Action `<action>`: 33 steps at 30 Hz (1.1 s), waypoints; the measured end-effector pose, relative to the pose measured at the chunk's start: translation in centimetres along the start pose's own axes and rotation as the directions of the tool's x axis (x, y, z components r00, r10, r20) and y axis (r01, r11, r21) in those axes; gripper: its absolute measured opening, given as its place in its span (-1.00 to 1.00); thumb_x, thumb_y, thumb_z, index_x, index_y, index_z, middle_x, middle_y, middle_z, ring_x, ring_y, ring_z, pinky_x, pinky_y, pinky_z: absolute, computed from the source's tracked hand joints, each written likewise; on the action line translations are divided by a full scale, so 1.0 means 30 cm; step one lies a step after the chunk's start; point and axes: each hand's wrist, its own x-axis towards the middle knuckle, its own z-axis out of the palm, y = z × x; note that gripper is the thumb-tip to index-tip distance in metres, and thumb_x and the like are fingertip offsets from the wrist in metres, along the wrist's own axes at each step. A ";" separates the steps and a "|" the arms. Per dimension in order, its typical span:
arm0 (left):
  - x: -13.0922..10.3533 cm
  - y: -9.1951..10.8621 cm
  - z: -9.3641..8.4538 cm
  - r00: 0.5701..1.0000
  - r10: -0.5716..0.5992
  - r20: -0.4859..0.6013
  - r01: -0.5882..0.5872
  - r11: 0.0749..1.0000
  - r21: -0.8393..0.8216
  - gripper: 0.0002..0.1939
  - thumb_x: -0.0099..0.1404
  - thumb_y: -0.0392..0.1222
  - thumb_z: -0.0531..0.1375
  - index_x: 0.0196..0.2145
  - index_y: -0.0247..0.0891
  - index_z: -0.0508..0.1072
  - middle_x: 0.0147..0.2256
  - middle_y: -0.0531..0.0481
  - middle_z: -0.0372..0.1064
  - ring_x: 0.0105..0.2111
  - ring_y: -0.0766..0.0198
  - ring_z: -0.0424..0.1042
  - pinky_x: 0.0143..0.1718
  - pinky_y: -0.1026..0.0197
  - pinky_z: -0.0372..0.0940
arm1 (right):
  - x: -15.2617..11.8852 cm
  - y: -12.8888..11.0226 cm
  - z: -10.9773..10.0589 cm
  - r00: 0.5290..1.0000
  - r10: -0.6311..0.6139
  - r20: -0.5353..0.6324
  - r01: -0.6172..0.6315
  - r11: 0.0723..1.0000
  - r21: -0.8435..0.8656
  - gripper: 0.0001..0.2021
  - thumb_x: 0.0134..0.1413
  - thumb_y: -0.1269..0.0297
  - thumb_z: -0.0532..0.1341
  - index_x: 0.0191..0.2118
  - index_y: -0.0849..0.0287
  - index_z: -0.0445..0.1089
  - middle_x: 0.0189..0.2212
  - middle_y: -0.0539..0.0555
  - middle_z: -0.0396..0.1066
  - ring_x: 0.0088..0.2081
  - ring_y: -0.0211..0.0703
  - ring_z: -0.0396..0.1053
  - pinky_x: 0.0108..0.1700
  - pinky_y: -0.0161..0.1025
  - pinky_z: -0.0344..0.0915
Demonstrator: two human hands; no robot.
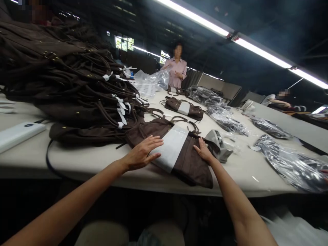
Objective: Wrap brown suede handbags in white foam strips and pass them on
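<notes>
A dark brown bag (pixel 196 160) lies flat on the white table (pixel 87 159) in front of me, a wide white band (pixel 172 148) wrapped around its middle. My left hand (pixel 143 152), fingers spread, is over the bag's left part and the edge of the band. On the right part of the bag rests my right hand (pixel 204 150), its fingers stretched out. The bag's handles point away from me. A grey tape dispenser (pixel 221 147) stands just right of the bag, partly behind my right hand.
Brown bags (pixel 77 82) are piled high on the left, beside a white device (pixel 22 135). Another banded bag (pixel 196 112) lies farther back. Plastic-wrapped bags (pixel 289 164) lie on the right. A person in a pink shirt (pixel 176 70) stands across the table near clear plastic (pixel 151 83).
</notes>
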 end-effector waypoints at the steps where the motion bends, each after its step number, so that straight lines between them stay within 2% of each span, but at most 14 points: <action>1: 0.006 0.003 0.005 0.999 0.016 0.038 -0.019 0.998 0.067 -0.51 0.40 0.00 0.03 0.20 -0.24 0.25 0.22 -0.13 0.22 0.28 0.11 0.07 0.33 -0.12 -0.06 | -0.007 -0.015 -0.013 0.999 0.027 0.019 -0.027 0.999 -0.029 -0.25 0.24 -0.03 -0.03 0.37 0.40 -0.15 0.38 0.32 -0.24 0.39 0.10 -0.29 0.33 0.10 -0.15; 4: 0.001 -0.046 -0.006 0.998 -0.054 -0.014 0.056 0.962 0.269 -0.55 0.41 -0.17 -0.03 0.20 -0.34 0.25 0.25 -0.20 0.14 0.31 0.05 -0.02 0.32 -0.19 -0.12 | -0.034 -0.074 -0.072 0.994 0.100 0.051 -0.093 0.988 -0.121 -0.33 0.26 0.00 0.00 0.35 0.31 -0.02 0.38 0.24 -0.21 0.38 0.20 -0.27 0.30 0.27 -0.17; 6: -0.027 -0.106 -0.045 0.992 -0.098 -0.078 0.118 0.934 0.338 -0.54 0.36 -0.34 -0.09 0.17 -0.39 0.27 0.25 -0.23 0.13 0.32 0.06 -0.04 0.32 -0.19 -0.11 | -0.069 -0.123 -0.129 0.997 0.070 0.024 -0.067 0.989 -0.131 -0.44 0.27 0.04 0.00 0.28 0.24 0.15 0.36 0.21 -0.10 0.37 0.21 -0.24 0.29 0.33 -0.22; 8: -0.068 -0.158 -0.098 0.994 -0.089 -0.060 0.105 0.925 0.364 -0.47 0.26 -0.43 -0.09 0.17 -0.38 0.28 0.24 -0.21 0.15 0.32 0.11 -0.05 0.32 -0.15 -0.11 | -0.133 -0.181 -0.198 1.000 -0.022 -0.009 0.021 0.999 -0.034 -0.52 0.29 0.06 -0.02 0.18 0.19 0.30 0.29 0.20 0.10 0.36 0.14 -0.13 0.31 0.27 -0.17; 10: -0.106 -0.192 -0.144 0.998 -0.062 0.016 0.051 0.919 0.390 -0.45 0.23 -0.41 -0.03 0.18 -0.33 0.27 0.26 -0.18 0.13 0.33 0.12 -0.08 0.33 -0.15 -0.12 | -0.232 -0.243 -0.268 0.989 -0.150 0.005 0.148 0.979 0.141 -0.54 0.31 0.03 -0.03 0.15 0.12 0.34 0.21 0.18 0.25 0.31 0.04 0.04 0.30 0.12 -0.02; 13: -0.126 -0.224 -0.166 0.990 -0.062 0.124 -0.002 0.887 0.463 -0.44 0.26 -0.20 0.09 0.21 -0.29 0.24 0.29 -0.19 0.06 0.34 0.04 -0.11 0.32 -0.19 -0.17 | -0.421 -0.332 -0.329 0.917 -0.372 0.142 0.333 0.912 0.239 -0.47 0.21 -0.01 0.12 0.25 0.00 0.21 0.24 0.11 0.21 0.28 0.00 0.10 0.28 0.02 0.08; 15: -0.118 -0.250 -0.152 0.982 -0.051 0.184 -0.050 0.859 0.509 -0.45 0.28 -0.18 0.08 0.21 -0.31 0.24 0.28 -0.20 0.08 0.33 0.01 -0.07 0.31 -0.21 -0.21 | -0.535 -0.379 -0.316 0.878 -0.441 0.184 0.424 0.897 0.126 -0.27 0.07 0.04 0.28 0.33 -0.02 0.05 0.29 0.11 0.12 0.29 0.08 0.07 0.30 0.11 0.02; 17: -0.106 -0.286 -0.126 0.972 -0.009 0.236 -0.123 0.835 0.536 -0.49 0.30 -0.31 -0.03 0.19 -0.33 0.27 0.23 -0.17 0.18 0.29 0.06 0.04 0.31 -0.19 -0.22 | -0.614 -0.402 -0.260 0.903 -0.412 0.118 0.422 0.904 -0.069 -0.17 0.04 0.23 0.31 0.37 0.00 -0.09 0.31 0.14 0.06 0.30 0.12 0.05 0.30 0.19 -0.04; 20: -0.095 -0.351 -0.082 0.963 0.056 0.264 -0.197 0.815 0.545 -0.45 0.28 -0.43 -0.15 0.17 -0.36 0.29 0.17 -0.17 0.28 0.18 0.13 0.25 0.27 -0.13 -0.09 | -0.663 -0.378 -0.147 0.940 -0.334 -0.066 0.298 0.901 -0.315 -0.26 0.14 0.51 0.15 0.38 0.04 -0.11 0.31 0.15 0.07 0.30 0.06 0.05 0.29 0.14 -0.01; 22: -0.096 -0.387 -0.057 0.960 0.075 0.269 -0.215 0.814 0.540 -0.45 0.27 -0.40 -0.14 0.17 -0.38 0.29 0.17 -0.21 0.27 0.15 0.11 0.30 0.24 -0.12 -0.03 | -0.669 -0.339 -0.089 0.934 -0.333 -0.129 0.262 0.884 -0.387 -0.32 0.17 0.53 0.10 0.37 0.08 -0.07 0.31 0.17 0.06 0.32 0.07 0.01 0.28 0.12 0.01; 25: -0.105 -0.399 -0.048 0.952 0.071 0.298 -0.223 0.828 0.515 -0.47 0.27 -0.31 -0.07 0.18 -0.42 0.28 0.20 -0.27 0.21 0.19 0.06 0.24 0.26 -0.13 -0.08 | -0.672 -0.296 -0.045 0.919 -0.357 -0.166 0.276 0.884 -0.377 -0.31 0.17 0.28 0.20 0.37 0.18 -0.06 0.33 0.25 -0.02 0.33 0.18 -0.07 0.28 0.21 -0.04; 28: -0.107 -0.366 -0.073 0.932 0.056 0.357 -0.237 0.842 0.485 -0.41 0.21 -0.28 0.02 0.21 -0.40 0.24 0.25 -0.28 0.12 0.26 0.03 0.11 0.29 -0.14 -0.17 | -0.667 -0.288 -0.031 0.896 -0.380 -0.229 0.310 0.905 -0.290 -0.24 0.12 0.06 0.25 0.35 0.21 0.00 0.31 0.28 0.04 0.32 0.22 -0.05 0.29 0.23 -0.07; 30: -0.096 -0.342 -0.094 0.913 0.064 0.404 -0.271 0.834 0.480 -0.33 0.14 -0.31 0.04 0.23 -0.38 0.19 0.27 -0.28 0.08 0.27 0.02 0.08 0.28 -0.17 -0.15 | -0.654 -0.293 -0.033 0.880 -0.387 -0.274 0.338 0.917 -0.211 -0.25 0.10 0.06 0.26 0.34 0.21 0.03 0.25 0.29 0.15 0.28 0.19 0.04 0.30 0.20 -0.05; 33: -0.068 -0.328 -0.105 0.902 0.062 0.427 -0.304 0.794 0.527 -0.32 0.13 -0.38 -0.02 0.24 -0.37 0.17 0.22 -0.28 0.19 0.21 0.00 0.20 0.23 -0.18 -0.03 | -0.614 -0.296 -0.069 0.851 -0.437 -0.292 0.435 0.897 -0.076 -0.22 0.08 0.13 0.29 0.35 0.20 -0.01 0.19 0.27 0.25 0.23 0.13 0.15 0.30 0.15 -0.03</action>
